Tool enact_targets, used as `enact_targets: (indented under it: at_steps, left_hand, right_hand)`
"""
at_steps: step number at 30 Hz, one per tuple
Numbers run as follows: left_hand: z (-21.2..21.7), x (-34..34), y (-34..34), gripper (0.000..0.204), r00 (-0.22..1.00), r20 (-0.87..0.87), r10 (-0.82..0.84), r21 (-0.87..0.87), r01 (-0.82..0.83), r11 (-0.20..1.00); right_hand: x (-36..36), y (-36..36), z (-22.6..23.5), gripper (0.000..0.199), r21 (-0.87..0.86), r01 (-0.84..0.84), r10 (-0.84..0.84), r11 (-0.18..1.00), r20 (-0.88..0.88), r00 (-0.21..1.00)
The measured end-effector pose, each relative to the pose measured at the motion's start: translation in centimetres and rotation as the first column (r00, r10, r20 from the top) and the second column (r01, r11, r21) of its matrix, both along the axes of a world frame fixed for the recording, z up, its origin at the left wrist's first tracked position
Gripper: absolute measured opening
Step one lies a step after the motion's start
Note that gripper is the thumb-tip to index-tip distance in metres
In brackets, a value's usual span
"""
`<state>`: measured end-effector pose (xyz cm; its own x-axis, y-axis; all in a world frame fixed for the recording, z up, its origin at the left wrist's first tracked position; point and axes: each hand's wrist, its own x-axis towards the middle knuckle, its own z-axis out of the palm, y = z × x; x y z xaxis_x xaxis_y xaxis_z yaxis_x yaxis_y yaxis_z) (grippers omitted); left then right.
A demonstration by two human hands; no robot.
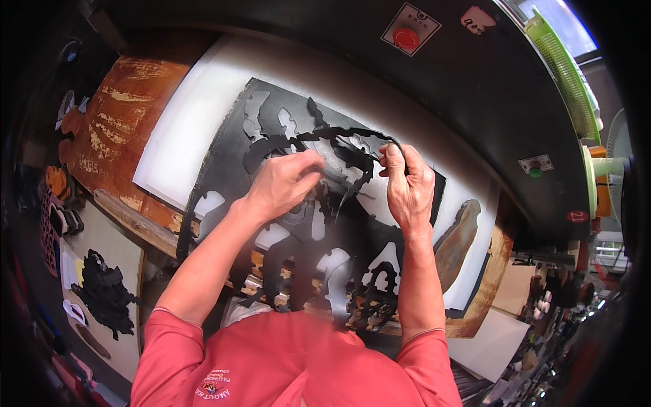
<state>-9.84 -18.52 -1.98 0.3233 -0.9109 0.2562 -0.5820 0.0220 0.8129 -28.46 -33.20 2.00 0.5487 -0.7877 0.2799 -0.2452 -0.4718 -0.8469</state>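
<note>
Both hands lifting die-cut sheet off the board.
Left hand point(285, 182) and right hand point(407, 186) pinch a thin black perforated cut-out sheet point(305, 251) above the white cutting board point(183, 136); uneven pulling could tear its narrow strips.

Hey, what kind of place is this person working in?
Probably a die-cutting workshop. Both hands, left hand and right hand, pull a black cut-out sheet off a white cutting board under a dark machine with a red button.
</note>
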Motion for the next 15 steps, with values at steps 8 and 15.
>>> enact_targets:
  at_steps: [8, 15]
  left_hand:
    - [-0.4, 1.2, 2.3, 0.009, 0.926, -0.326, 0.188, 0.006, -0.197, 0.980]
    - [0.6, 1.9, 3.1, 0.013, 0.908, -0.340, 0.244, 0.068, -0.236, 0.970]
  right_hand:
    - [0.7, 2.8, 0.9, 0.038, -0.417, -0.334, 0.249, 0.845, -0.245, 0.937]
    - [2.5, 3.4, 0.2, 0.043, -0.445, -0.315, 0.131, 0.838, -0.396, 0.909]
